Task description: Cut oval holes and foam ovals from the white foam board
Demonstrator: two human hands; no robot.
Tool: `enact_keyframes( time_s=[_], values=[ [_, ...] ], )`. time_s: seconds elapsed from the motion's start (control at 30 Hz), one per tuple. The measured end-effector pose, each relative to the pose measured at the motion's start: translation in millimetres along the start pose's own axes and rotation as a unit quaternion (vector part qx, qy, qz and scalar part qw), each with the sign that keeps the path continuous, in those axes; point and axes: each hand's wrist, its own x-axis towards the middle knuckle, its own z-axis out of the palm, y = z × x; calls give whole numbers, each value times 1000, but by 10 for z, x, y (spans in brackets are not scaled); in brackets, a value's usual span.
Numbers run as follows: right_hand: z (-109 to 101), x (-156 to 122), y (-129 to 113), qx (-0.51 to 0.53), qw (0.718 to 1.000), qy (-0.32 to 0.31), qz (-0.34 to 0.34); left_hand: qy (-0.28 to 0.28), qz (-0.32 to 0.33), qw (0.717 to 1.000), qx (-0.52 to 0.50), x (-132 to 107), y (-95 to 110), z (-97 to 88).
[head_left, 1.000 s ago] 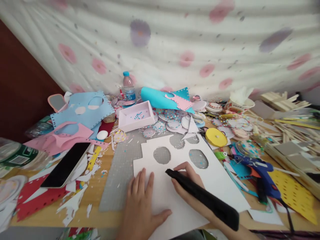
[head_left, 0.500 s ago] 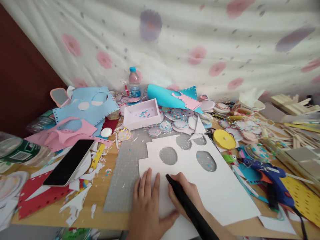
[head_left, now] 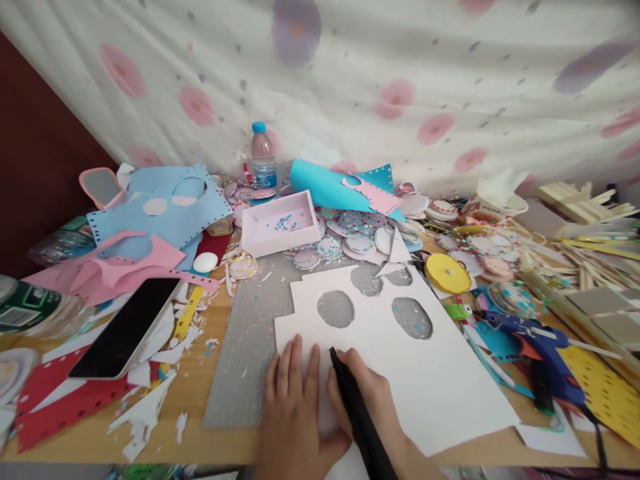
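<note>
My left hand (head_left: pixel 295 413) lies flat with fingers spread on a white sheet of card or foam board (head_left: pixel 450 387). Several rounded holes are cut through the sheet, and its left edge is stepped. In my right hand (head_left: pixel 375 400) is a long black pen-shaped tool (head_left: pixel 357 407), gripped like a pen over the sheet, just right of my left fingers. I cannot make out its working tip. Beneath the sheet is a grey cutting mat (head_left: pixel 240 360).
A phone (head_left: pixel 127 327) and paper scraps (head_left: pixel 145 413) lie on the left. Behind the sheet stand a pink box (head_left: pixel 280 223) with confetti and a water bottle (head_left: pixel 263 160). On the right are a yellow round tape case (head_left: pixel 447 272) and a blue glue gun (head_left: pixel 550 353).
My right hand and the black tool have shifted slightly left, with the tool now steeper in view. My left hand stays on the sheet. The camera view has moved a little.
</note>
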Motion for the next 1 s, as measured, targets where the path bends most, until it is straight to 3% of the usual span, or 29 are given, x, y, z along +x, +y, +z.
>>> enact_keyframes(
  time_s=[0.1,0.27,0.7,1.0],
  values=[
    [41,-26,-14,-22,999,22,15,-2,2,1000,-3,-7,-1,3],
    [84,-81,58,-52,998,7,20,-7,2,1000,-7,-9,-9,15],
    [82,-92,-1,-68,997,31,-34,-4,-6,1000,-17,-12,-1,42],
    [132,-157,74,-61,997,31,-24,1,-23,1000,-11,-32,7,64]
  ],
)
